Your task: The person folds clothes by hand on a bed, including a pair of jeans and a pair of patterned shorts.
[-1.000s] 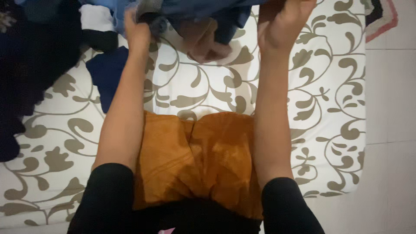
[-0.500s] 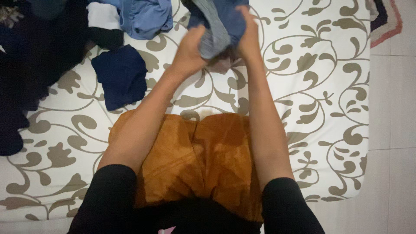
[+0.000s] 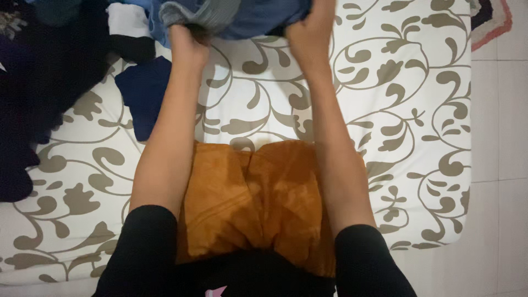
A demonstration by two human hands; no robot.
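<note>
White bedding printed with grey-green leafy scrolls [image 3: 264, 104] is covering the mattress that is filling most of the head view, with pale floor tiles [image 3: 498, 165] running down the right edge.

Both bare arms are reaching straight away from the person, over an orange cloth [image 3: 256, 201] lying across the lap. At the top edge, a blue garment with a grey ribbed band [image 3: 242, 15] is hanging stretched between the two hands, its long axis running left to right across the view. The left hand [image 3: 186, 44] is closing its fingers around the garment's left end, near the grey band; the right hand [image 3: 309, 34] is gripping the right end in a closed fist. The garment is sitting directly beyond both grips, at about equal reach from each, and appears lifted clear of the bedding.

The garment's upper part is being cut off by the frame, so its kind and full shape are impossible to tell. Fingertips on both hands are buried in folds of cloth.

To the left, a dark navy folded piece [image 3: 144, 93] is lying just beside the left forearm, and a heap of dark clothes [image 3: 38, 82] is blurring into shadow. A rug corner [image 3: 492, 22] is showing at the top right.
</note>
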